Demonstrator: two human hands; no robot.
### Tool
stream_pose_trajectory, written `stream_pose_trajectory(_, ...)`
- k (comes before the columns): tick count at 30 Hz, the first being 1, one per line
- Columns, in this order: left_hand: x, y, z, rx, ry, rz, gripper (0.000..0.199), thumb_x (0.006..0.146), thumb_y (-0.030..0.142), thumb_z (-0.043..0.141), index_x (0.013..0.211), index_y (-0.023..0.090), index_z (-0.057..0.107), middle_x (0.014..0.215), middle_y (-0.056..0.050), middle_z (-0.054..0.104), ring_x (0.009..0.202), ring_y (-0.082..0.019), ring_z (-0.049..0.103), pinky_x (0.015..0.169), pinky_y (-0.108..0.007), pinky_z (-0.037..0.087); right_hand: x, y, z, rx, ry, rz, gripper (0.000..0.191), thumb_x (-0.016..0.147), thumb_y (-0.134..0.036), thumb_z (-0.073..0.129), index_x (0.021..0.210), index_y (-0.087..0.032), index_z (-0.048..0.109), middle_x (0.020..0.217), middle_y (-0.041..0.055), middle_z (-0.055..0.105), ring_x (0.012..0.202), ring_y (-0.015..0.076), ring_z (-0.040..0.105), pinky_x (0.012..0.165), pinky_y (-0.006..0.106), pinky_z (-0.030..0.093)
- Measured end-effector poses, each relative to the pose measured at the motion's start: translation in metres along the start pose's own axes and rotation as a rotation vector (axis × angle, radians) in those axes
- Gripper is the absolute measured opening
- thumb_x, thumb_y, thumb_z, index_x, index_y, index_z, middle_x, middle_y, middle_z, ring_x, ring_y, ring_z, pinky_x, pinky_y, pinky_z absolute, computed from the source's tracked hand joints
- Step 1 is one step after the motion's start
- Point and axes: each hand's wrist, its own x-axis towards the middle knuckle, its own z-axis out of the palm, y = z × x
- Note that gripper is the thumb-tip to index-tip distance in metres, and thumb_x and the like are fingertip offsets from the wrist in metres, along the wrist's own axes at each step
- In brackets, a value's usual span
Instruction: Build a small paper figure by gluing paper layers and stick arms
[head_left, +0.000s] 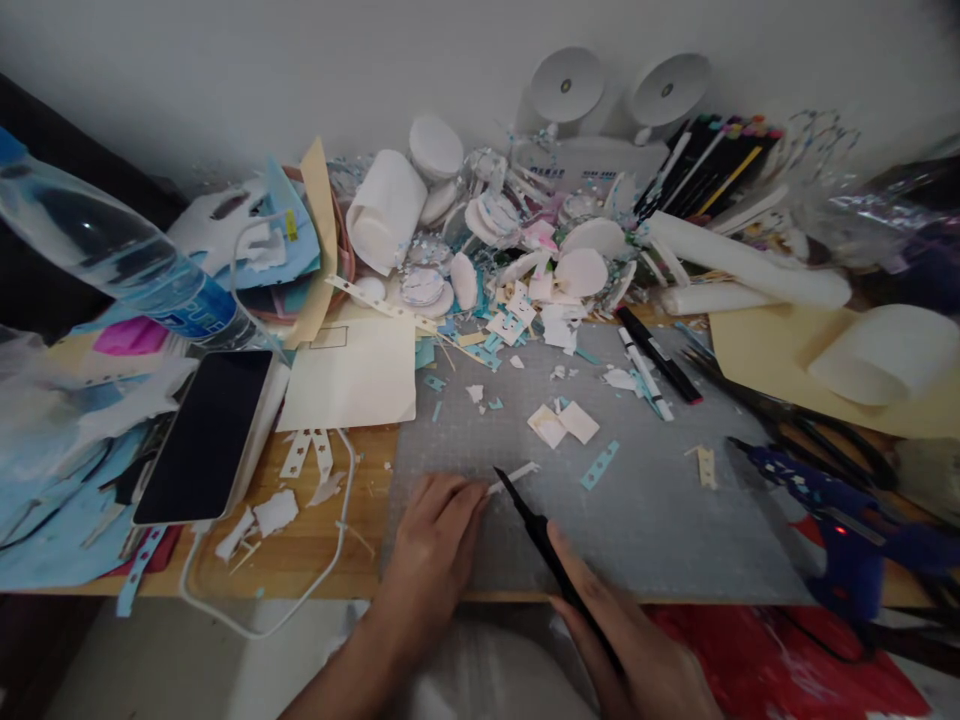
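Note:
At the front of the grey cutting mat (675, 510), my left hand (439, 535) is closed with its fingertips on one end of a narrow white strip (517, 477). The strip's other end sticks out to the right. My right hand (615, 630) grips a thin black pointed tool (551, 555), whose dark tip lies beside the strip, just right of my left fingers. Two small cream squares (580, 421) lie behind the strip. A blue perforated strip (600, 465) rests to their right.
A blue glue gun (847, 530) with a red light and black scissors (832, 445) lie right. Left are a phone (210, 435), a white cable (337, 540) and a tilted bottle (127, 250). Paper discs and scraps (491, 215) pile up behind; two pens (660, 355) lie on the mat.

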Motion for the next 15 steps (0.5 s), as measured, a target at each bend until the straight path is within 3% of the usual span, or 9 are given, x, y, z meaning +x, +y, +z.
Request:
stream_pose_trajectory(7,0.000,0.000,-0.002,0.000,-0.032,0.022,0.017,0.093,0.003,0.051,0.103,0.012,0.062,0.094,-0.009,0.066,0.084,-0.020,0.057,0.074,-0.031,0.052,-0.001,-0.005,0.009,-0.124,-0.003,0.019,0.053,0.100,-0.031,0.036,0.153,-0.034,0.028,0.084,0.0025,0.074,0.054,0.0171,0.071,0.048,0.021,0.059)
stream_pose_trajectory(12,-0.002,0.000,0.000,-0.018,-0.004,-0.025,0.019,0.093,0.004,0.052,0.104,0.014,0.064,0.094,-0.008,0.067,0.084,-0.019,0.058,0.074,-0.029,0.052,-0.004,-0.007,0.017,-0.237,-0.031,-0.018,0.054,0.103,-0.036,0.032,0.155,-0.035,0.017,0.082,0.0018,0.072,0.046,0.0145,0.067,0.031,0.017,0.048)
stream_pose_trajectory(15,-0.001,-0.001,0.001,-0.015,0.032,-0.066,0.018,0.093,0.006,0.053,0.103,0.015,0.065,0.093,-0.007,0.068,0.084,-0.019,0.061,0.075,-0.031,0.053,-0.013,-0.009,0.021,-0.263,0.010,0.033,0.052,0.103,-0.037,0.031,0.154,-0.039,0.020,0.079,0.0007,0.072,0.045,0.0147,0.067,0.026,0.016,0.042)
